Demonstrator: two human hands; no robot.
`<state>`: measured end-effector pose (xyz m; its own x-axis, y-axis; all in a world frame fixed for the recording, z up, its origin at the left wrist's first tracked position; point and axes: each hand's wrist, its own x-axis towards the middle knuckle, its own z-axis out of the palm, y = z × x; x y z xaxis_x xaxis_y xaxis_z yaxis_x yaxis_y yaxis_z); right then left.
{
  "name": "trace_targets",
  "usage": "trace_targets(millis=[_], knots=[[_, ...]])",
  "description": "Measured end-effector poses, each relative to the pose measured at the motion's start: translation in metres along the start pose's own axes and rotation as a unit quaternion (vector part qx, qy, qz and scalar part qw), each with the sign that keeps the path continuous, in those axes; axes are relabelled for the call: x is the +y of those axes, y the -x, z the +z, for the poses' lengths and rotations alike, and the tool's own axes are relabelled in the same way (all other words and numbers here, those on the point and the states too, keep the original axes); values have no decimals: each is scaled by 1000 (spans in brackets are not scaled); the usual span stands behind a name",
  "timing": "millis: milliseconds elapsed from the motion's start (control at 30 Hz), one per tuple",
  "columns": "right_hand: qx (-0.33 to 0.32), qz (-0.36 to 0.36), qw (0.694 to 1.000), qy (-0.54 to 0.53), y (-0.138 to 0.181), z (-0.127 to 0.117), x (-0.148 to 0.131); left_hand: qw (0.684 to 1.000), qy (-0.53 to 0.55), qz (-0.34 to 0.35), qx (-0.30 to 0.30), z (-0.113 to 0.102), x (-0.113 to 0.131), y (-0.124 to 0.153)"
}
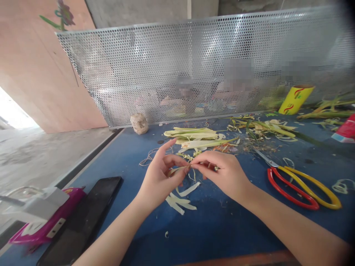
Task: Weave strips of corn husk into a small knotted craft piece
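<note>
My left hand (pixel 161 173) and my right hand (pixel 226 173) meet over the middle of the blue table, fingertips almost touching. Between them runs a thin pale husk strip (pixel 174 171), pinched at its end by both thumbs and forefingers. Part of the strip is hidden behind the left fingers. Below the hands lie several cut pale strips (pixel 180 203). Just beyond the fingers is a pile of pale green husk leaves (pixel 194 135). Scissors (pixel 294 181) with one red and one yellow handle lie to the right, blades pointing up and left.
A black phone (pixel 88 214) and a purple power strip (pixel 68 218) with a white plug lie at left. Thin string (pixel 148 158) lies nearby. At the back stand a wrapped lump (pixel 139 123), a yellow tube (pixel 296 99) and a perforated metal screen (pixel 166 55), with people behind it.
</note>
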<state>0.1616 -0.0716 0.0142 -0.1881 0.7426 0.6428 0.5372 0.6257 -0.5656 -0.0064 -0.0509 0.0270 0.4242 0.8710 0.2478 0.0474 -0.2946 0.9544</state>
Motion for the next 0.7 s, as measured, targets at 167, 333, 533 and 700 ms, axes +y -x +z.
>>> trace_targets(millis=[167,333,533,700], knots=[[47,-68,996,24,2,2,3,1000,28,-3,7,0,2,-1],[100,-114,988,29,1,2,5,999,43,1,6,2,0,-1],[42,-102,994,-15,-3,-2,5,998,66,-10,-2,0,1,-1],[45,-146,988,-4,-4,-4,5,992,121,-29,-15,-2,1,-4]])
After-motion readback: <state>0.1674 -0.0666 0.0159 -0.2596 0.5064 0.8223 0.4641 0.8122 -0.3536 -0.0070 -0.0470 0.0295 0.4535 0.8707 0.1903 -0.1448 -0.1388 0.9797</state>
